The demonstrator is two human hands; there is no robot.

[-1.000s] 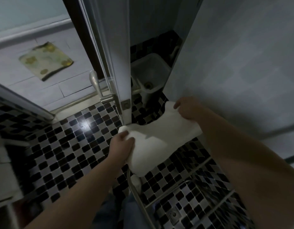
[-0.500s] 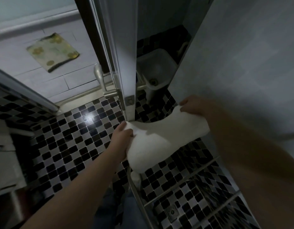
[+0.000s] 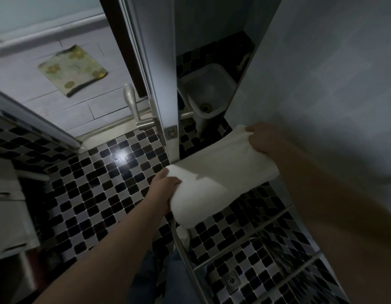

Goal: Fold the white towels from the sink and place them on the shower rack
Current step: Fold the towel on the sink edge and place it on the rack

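A folded white towel [image 3: 218, 178] hangs in the air between both hands, above the black-and-white tiled floor. My left hand [image 3: 162, 189] grips its near left end. My right hand [image 3: 263, 139] pinches its far right corner, close to the grey wall. The chrome shower rack [image 3: 251, 227] runs along the wall directly under the towel, its bars empty. A small white object [image 3: 182, 232] sits at the rack's near left corner; what it is I cannot tell.
An open white door [image 3: 161, 84] with a metal handle [image 3: 133, 106] stands just beyond the towel. Behind it is a small white sink [image 3: 210, 93]. A floral mat [image 3: 72, 69] lies on the light floor outside. A floor drain [image 3: 230, 281] shows below the rack.
The view has shifted slightly. Both hands keep their hold, and the towel has been drawn a little flatter and wider between them.
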